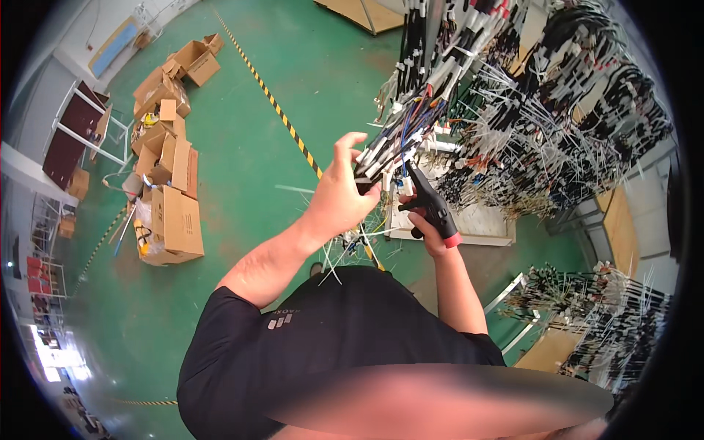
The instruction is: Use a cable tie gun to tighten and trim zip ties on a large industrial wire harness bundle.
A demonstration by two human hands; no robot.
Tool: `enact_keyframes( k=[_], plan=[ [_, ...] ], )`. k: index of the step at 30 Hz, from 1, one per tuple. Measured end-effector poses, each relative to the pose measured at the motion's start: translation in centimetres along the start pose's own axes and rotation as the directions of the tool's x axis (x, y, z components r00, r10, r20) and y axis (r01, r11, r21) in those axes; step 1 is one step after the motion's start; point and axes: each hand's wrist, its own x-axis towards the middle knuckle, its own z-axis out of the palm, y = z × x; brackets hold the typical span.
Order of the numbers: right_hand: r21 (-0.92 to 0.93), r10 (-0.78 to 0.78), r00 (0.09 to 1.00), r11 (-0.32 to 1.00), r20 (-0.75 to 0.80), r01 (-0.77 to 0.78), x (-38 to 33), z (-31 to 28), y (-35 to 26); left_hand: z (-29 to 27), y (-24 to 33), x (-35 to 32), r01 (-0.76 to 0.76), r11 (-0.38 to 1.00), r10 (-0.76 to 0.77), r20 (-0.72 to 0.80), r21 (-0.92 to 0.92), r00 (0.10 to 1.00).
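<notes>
My left hand (345, 192) is closed around a bundle of black, white and coloured wires (392, 150) that runs up to a board full of wire harnesses (528, 110). My right hand (425, 224) grips a black cable-tie gun with a red end (434, 209), its nose pointed up at the bundle just beside my left fingers. White cable-tie tails stick out all over the harnesses. My black shirt fills the lower middle of the view.
Cut white cable-tie ends (345, 249) litter the green floor below my hands. Several open cardboard boxes (172, 198) stand to the left. A yellow-black floor stripe (275, 106) runs diagonally. A second wire harness board (594, 315) stands at the lower right.
</notes>
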Motion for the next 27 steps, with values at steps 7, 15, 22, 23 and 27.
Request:
enact_keyframes(
  k=[7, 15, 22, 23, 27],
  plan=[
    [-0.089, -0.046, 0.998, 0.995, -0.038, 0.042, 0.2, -0.2, -0.2, -2.6, -0.9, 2.3, 0.177, 0.973, -0.193, 0.097, 0.151, 0.976],
    [0.010, -0.196, 0.980, 0.980, -0.024, 0.196, 0.2, -0.3, -0.4, -9.8, 0.1, 6.2, 0.710, 0.544, -0.354, 0.645, -0.447, 0.677],
    [-0.195, -0.429, 0.900, 0.879, 0.072, 0.435, 0.6, 0.3, -4.0, -9.4, 0.4, 5.9, 0.726, 0.516, -0.320, 0.684, -0.454, 0.655],
    [-0.194, -0.423, 0.903, 0.882, 0.073, 0.429, 0.6, 0.3, -4.8, -9.6, 0.3, 5.8, 0.719, 0.526, -0.331, 0.669, -0.454, 0.665],
    [-0.299, -0.465, 0.854, 0.802, 0.233, 0.518, 1.9, -0.3, -5.2, -10.3, 0.8, 5.5, 0.721, 0.489, -0.268, 0.702, -0.491, 0.660]
  ],
)
